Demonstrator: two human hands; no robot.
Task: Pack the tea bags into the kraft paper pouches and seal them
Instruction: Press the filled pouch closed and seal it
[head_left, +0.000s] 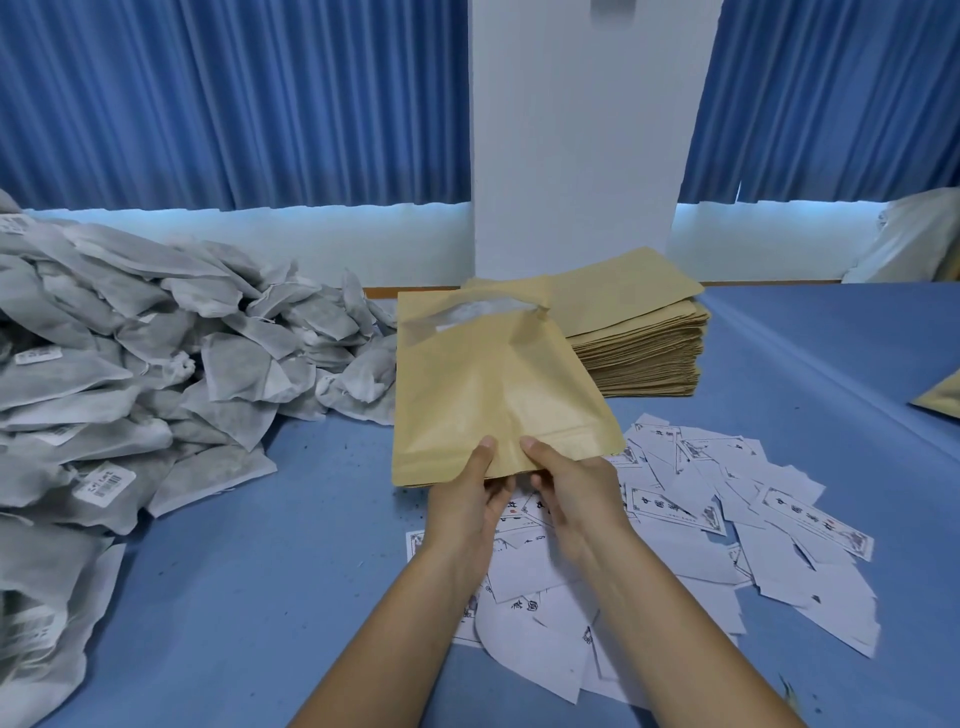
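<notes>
I hold one kraft paper pouch (483, 384) over the middle of the blue table, its mouth pointing away from me and slightly parted, with a pale lining showing inside. My left hand (467, 499) and my right hand (566, 488) both pinch its near bottom edge, thumbs on top, close together. A large heap of grey-white tea bags (156, 364) covers the left side of the table. A stack of flat kraft pouches (639, 338) lies behind the held pouch, to the right.
White printed paper labels (727, 514) lie scattered on the blue table (260, 597) under and right of my hands. Another kraft pouch corner (943, 397) shows at the right edge. Blue curtains and a white pillar stand behind the table.
</notes>
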